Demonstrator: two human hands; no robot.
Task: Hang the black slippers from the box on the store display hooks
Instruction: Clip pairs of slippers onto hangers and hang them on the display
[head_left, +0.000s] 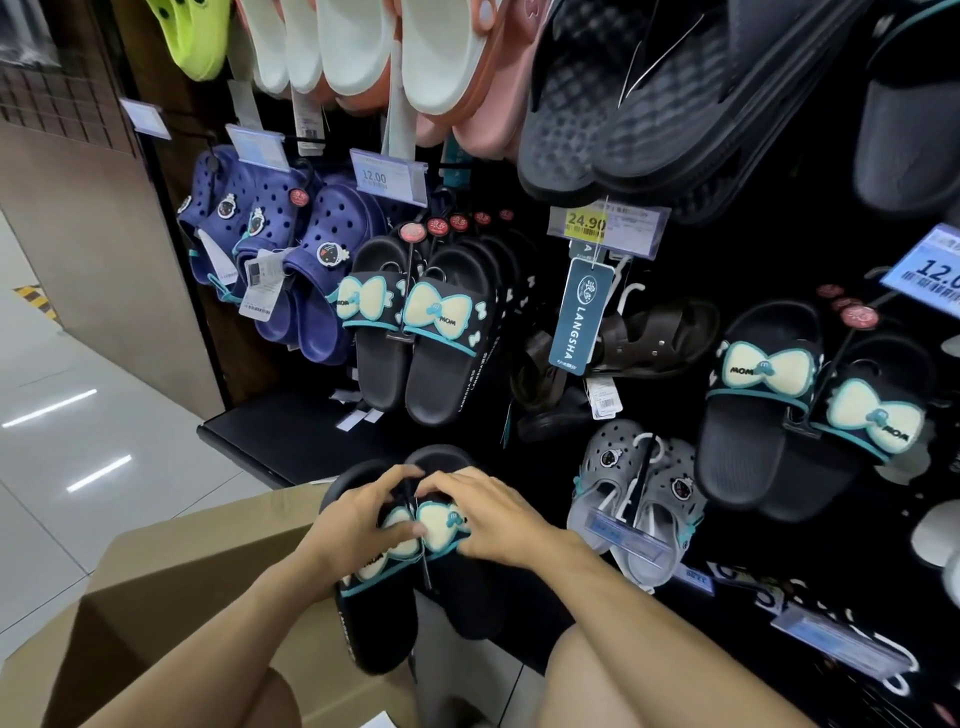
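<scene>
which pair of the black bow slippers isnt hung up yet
The pair in the hands, low over the cardboard box. The pair under the 12.00 tag and the pair at right already hang on the display.

Slipper pair (379, 587) in both hands above the box (171, 587), before the display wall (649, 291), beneath another hung pair (415, 332)

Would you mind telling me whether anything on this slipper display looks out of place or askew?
Mostly tidy. The brown sandals hang sideways, unlike the toe-down pairs beside them. Both hands hold a black slippers pair, not yet hung.
</scene>
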